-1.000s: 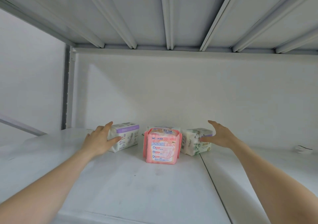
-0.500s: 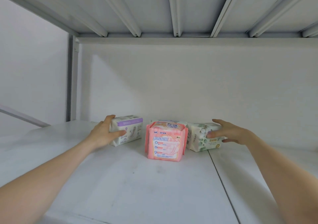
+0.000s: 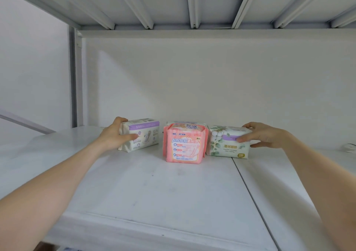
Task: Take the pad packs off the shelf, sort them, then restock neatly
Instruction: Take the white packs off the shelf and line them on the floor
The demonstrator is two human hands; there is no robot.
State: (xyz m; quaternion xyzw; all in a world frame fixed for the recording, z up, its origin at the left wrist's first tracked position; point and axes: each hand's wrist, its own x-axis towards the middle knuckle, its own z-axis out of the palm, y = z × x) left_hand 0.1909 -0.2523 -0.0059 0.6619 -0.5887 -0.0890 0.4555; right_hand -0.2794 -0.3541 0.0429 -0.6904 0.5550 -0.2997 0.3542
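- Three soft, plastic-wrapped pad packs in a row near the back of the white metal shelf (image 3: 154, 189), none lifted off yet.
- On the left, a white pack with a purple band (image 3: 144, 135), lying long-side down and slightly angled.
- In the middle, an upright pink pack (image 3: 184, 144) with blue print, nearest the front.
- On the right, a white pack with green leaf print (image 3: 225, 146), just beside or touching the pink one.
- Left hand (image 3: 113, 137) gripping the purple-banded pack's left end, thumb on its front.
- Right hand (image 3: 264, 137) gripping the leaf-print pack's right end, fingers curled over the top.
- Judged an early stage: removal barely begun, sorting and restocking all left.
- Pale edge behind the pink pack, perhaps another pack; too hidden to tell.
- Farther out, a small white object (image 3: 349, 147) at far right and a ribbed underside (image 3: 192, 4) overhead.
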